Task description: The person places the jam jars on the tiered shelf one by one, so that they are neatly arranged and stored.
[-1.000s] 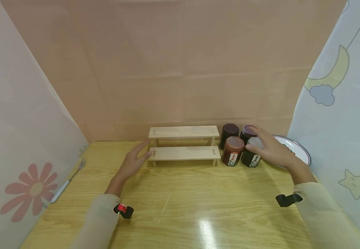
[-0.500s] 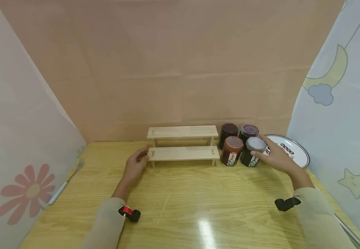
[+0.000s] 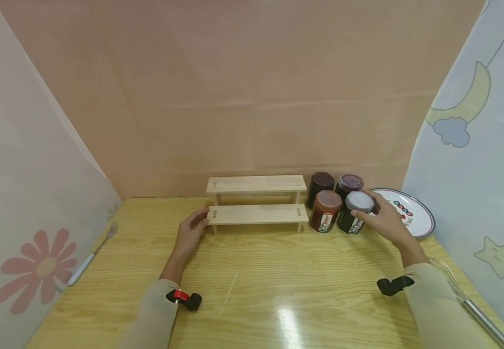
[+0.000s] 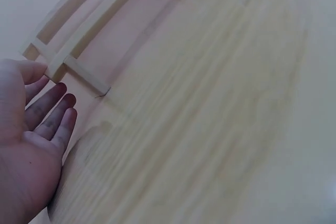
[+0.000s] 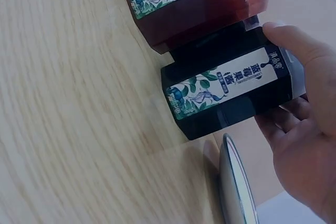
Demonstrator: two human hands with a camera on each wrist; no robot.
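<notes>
I have a yellowish wood-grained table [image 3: 322, 281] in front of me. On its far side, near the middle, stands a two-step wooden rack [image 3: 256, 214], its rear board higher than the front one. Just right of it, two by two, I see a dark-lidded jar [image 3: 320, 188] and a purple-lidded jar [image 3: 350, 182] behind, a reddish jar [image 3: 325, 211] and a pale-lidded jar [image 3: 358, 204] in front. A white plate [image 3: 421, 219] lies beside them, a whisk [image 3: 480, 316] nearer me, and a fork [image 3: 85, 264] along my left.
</notes>
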